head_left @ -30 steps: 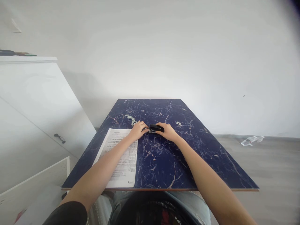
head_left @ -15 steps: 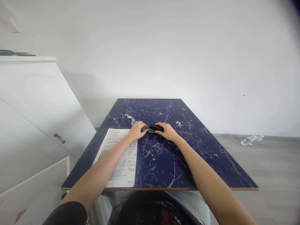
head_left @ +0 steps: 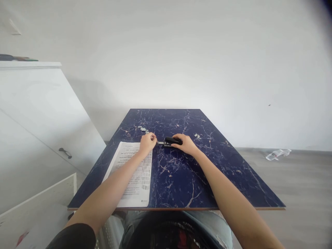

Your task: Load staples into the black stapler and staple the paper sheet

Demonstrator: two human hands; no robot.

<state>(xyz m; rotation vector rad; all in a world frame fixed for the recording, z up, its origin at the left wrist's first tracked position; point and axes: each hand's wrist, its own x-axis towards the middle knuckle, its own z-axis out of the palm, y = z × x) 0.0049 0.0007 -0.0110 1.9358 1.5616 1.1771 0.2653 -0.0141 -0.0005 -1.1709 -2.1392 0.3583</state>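
Note:
A black stapler [head_left: 169, 140] lies across the middle of the table, its front end pointing left. My right hand [head_left: 184, 143] is closed round its rear end, fingers on the far side and thumb on the near side. Out of the stapler's left end sticks a slim metal staple tray [head_left: 161, 143]. My left hand [head_left: 148, 142] pinches the tip of that tray between thumb and fingers, above the top right corner of some printed sheets [head_left: 132, 193]. My left forearm covers part of the sheets.
The blue marbled table [head_left: 178, 183] ends at a wall behind. Small pale staple strips [head_left: 143, 129] lie beyond my left hand, others [head_left: 197, 136] at the right. A white cabinet [head_left: 38, 103] stands left; a clear plastic bottle [head_left: 275, 154] lies on the floor.
My left hand has moved left, away from the stapler's body, and the metal tray now sticks out between them. My right hand has stayed on the stapler.

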